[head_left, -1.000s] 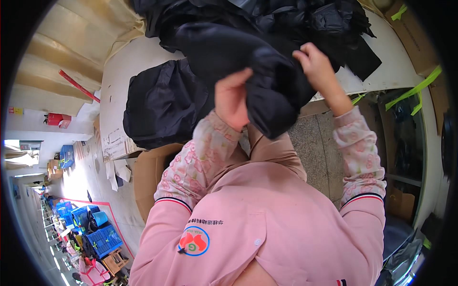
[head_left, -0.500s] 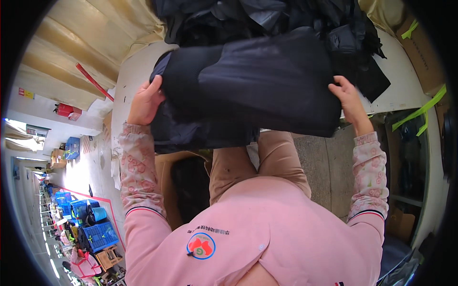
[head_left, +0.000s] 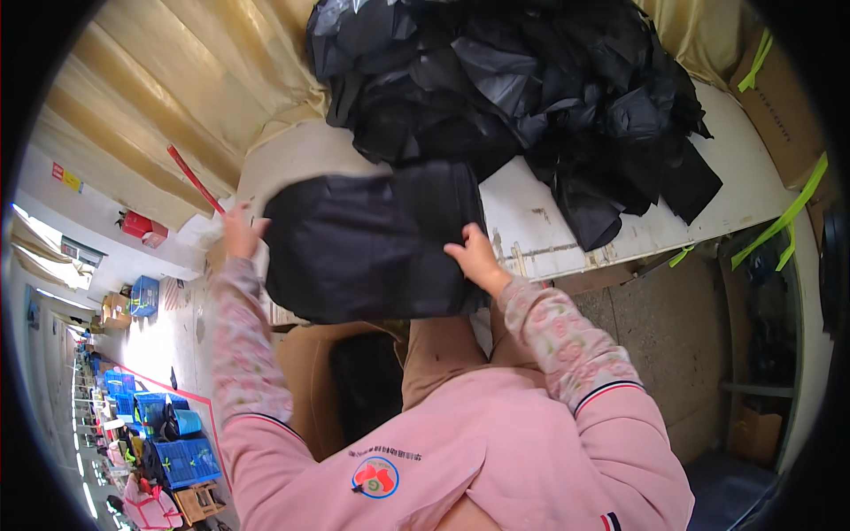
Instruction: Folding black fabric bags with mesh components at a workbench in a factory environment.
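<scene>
A black fabric panel (head_left: 345, 248) with rounded left corners lies at the table's near edge, overhanging toward my lap. Layered edges show along its right side, so it seems to rest on others like it. Beside its left edge is my left hand (head_left: 243, 234), slightly blurred, fingers apart. My right hand (head_left: 479, 259) touches the panel's right edge with thumb and forefinger spread; its other fingers are partly hidden. Farther back, a loose heap of black fabric pieces (head_left: 531, 88) covers much of the table.
The white table (head_left: 549, 234) has a worn front edge. Below it, a cardboard box (head_left: 305, 380) holding something black stands left of my legs. Yellow-green straps (head_left: 788, 221) hang at the right. A beige curtain (head_left: 177, 80) and a red rod (head_left: 195, 180) are at the left; blue crates (head_left: 186, 460) stand beyond.
The dark panel, held up between both hands before, has come down leftward onto the table's near edge. My right hand has moved far left; the left hand has moved slightly left and down.
</scene>
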`<state>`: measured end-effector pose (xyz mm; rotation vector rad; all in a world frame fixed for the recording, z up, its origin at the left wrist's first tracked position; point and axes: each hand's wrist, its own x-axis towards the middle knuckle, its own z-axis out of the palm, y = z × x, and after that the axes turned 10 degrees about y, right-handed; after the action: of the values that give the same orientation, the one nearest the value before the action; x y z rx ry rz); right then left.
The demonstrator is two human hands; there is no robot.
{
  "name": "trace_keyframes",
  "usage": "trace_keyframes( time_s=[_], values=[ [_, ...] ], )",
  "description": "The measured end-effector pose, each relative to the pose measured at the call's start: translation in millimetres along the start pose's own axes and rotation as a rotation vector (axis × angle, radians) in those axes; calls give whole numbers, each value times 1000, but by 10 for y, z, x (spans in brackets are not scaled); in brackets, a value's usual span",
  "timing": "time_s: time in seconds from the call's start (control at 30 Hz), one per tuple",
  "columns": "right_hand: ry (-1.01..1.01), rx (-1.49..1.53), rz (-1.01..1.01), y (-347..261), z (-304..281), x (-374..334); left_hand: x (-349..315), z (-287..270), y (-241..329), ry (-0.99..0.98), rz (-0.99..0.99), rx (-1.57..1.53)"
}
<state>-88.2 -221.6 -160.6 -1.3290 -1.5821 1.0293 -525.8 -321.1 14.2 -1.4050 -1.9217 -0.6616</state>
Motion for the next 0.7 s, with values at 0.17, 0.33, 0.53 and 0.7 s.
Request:
trace_keyframes(
  time_s=[0.17, 0.33, 0.53, 0.7],
  values=[
    [13, -11, 30, -10, -54, 8, -890, -239, 2350, -462, 250, -737],
    [-183, 69, 271, -238, -147, 82, -1662, 75, 2770, -758, 424, -574],
    [-271, -132, 50, -466, -51, 508, -1671, 97, 2733, -778, 480, -539],
    [81, 269, -48, -406, -210, 1432, -1713, 199, 2933, -775, 510, -643]
  ],
)
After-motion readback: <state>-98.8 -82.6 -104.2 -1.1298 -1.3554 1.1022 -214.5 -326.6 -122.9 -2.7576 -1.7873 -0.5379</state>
